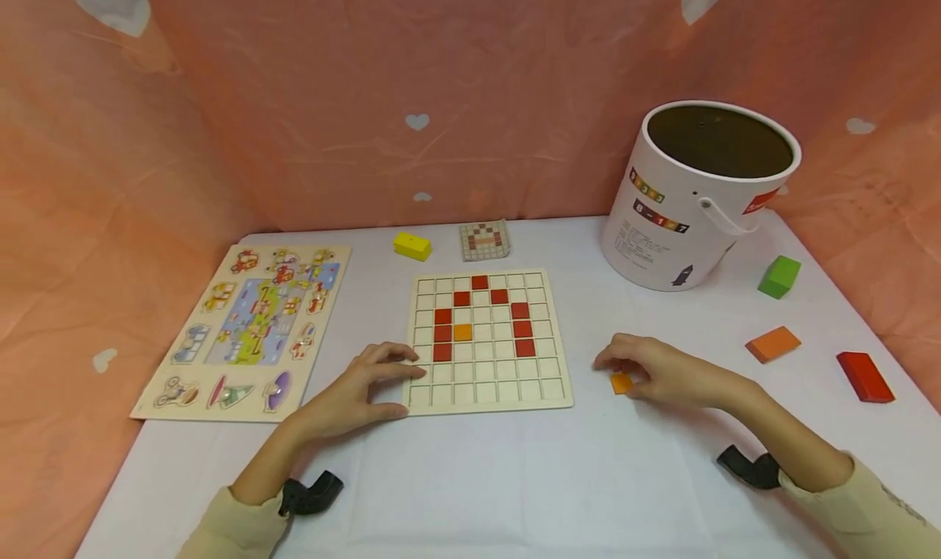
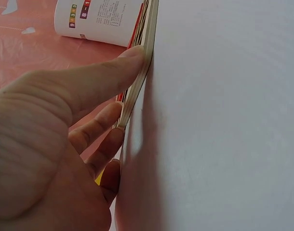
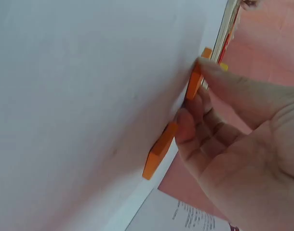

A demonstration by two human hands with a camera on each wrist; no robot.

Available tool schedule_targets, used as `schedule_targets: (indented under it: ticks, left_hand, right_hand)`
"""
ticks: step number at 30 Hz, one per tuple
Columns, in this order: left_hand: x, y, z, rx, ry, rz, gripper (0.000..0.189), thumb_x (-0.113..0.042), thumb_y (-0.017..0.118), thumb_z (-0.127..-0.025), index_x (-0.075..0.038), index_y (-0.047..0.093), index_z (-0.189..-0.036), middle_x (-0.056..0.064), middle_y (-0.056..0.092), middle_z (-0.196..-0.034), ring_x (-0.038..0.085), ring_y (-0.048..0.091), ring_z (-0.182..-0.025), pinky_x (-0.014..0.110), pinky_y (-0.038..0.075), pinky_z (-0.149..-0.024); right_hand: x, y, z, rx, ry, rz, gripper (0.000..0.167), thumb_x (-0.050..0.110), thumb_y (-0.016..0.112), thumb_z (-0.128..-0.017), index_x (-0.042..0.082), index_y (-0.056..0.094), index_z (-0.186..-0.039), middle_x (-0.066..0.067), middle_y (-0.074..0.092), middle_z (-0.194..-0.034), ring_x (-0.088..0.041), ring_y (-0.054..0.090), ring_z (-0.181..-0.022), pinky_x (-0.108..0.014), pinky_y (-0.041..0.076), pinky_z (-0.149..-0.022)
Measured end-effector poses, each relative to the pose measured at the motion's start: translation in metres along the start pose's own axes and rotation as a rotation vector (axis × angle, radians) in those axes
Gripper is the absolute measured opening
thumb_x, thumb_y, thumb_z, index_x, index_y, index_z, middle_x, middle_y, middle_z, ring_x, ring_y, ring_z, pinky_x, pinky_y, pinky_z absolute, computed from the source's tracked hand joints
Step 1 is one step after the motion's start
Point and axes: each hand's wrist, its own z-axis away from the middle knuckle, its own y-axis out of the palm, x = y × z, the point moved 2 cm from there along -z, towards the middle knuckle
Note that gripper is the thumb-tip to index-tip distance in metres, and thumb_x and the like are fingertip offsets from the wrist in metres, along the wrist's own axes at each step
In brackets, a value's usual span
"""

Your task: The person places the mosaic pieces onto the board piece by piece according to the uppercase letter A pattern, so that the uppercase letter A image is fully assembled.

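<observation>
The left hand (image 1: 360, 387) rests at the left side of a pale wooden grid board (image 1: 485, 387), fingertips on its left border and thumb at the front left corner. In the left wrist view, thumb and fingertips meet the board's edge (image 2: 132, 94). Red tiles (image 1: 523, 328) and one orange tile (image 1: 462, 332) lie in the grid. Right of the board, the right hand (image 1: 647, 367) is low over the table, pinching a thin orange tile (image 3: 195, 79) between thumb and fingers. Another orange tile (image 3: 159, 151) lies by its fingertips, and one more (image 3: 207, 51) shows beyond the thumb.
A small pattern card (image 1: 485, 240) and a yellow block (image 1: 412, 246) lie behind the board. A picture puzzle (image 1: 172, 400) is at left. A white bucket (image 1: 647, 248) stands back right, near green (image 1: 780, 277), orange (image 1: 773, 344) and red blocks (image 1: 865, 377).
</observation>
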Motion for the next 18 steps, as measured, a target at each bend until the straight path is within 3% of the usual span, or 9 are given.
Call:
schedule_targets:
  ticks: [7, 12, 18]
  left_hand:
    - [0.001, 0.001, -0.002, 0.004, -0.003, 0.006, 0.046, -0.018, 0.082, -0.082, -0.016, 0.069, -0.126, 0.002, 0.05, -0.138, 0.03, 0.037, -0.133, 0.06, 0.027, -0.107]
    - [0.001, 0.002, -0.002, 0.007, 0.004, -0.003, 0.046, -0.018, 0.082, -0.082, -0.017, 0.069, -0.126, 0.001, 0.05, -0.138, 0.029, 0.038, -0.132, 0.06, 0.027, -0.107]
    - [0.0, 0.001, 0.0, -0.003, 0.001, -0.004, 0.046, -0.016, 0.083, -0.081, -0.016, 0.069, -0.125, 0.003, 0.05, -0.138, 0.031, 0.037, -0.132, 0.061, 0.027, -0.106]
  right_hand:
    - [0.003, 0.003, -0.003, -0.003, 0.046, 0.004, 0.031, -0.008, 0.076, -0.079, 0.01, 0.068, -0.103, 0.004, 0.06, -0.102, -0.016, 0.055, -0.093, -0.028, 0.051, -0.084]
    - [0.008, 0.002, -0.011, 0.006, 0.021, -0.033, 0.024, -0.007, 0.075, -0.081, 0.011, 0.067, -0.093, 0.005, 0.06, -0.091, -0.015, 0.055, -0.085, -0.027, 0.05, -0.076]
    - [0.015, -0.006, -0.044, -0.029, 0.003, -0.125, 0.01, 0.003, 0.075, -0.086, 0.007, 0.07, -0.095, 0.004, 0.06, -0.083, -0.019, 0.053, -0.081, -0.027, 0.045, -0.071]
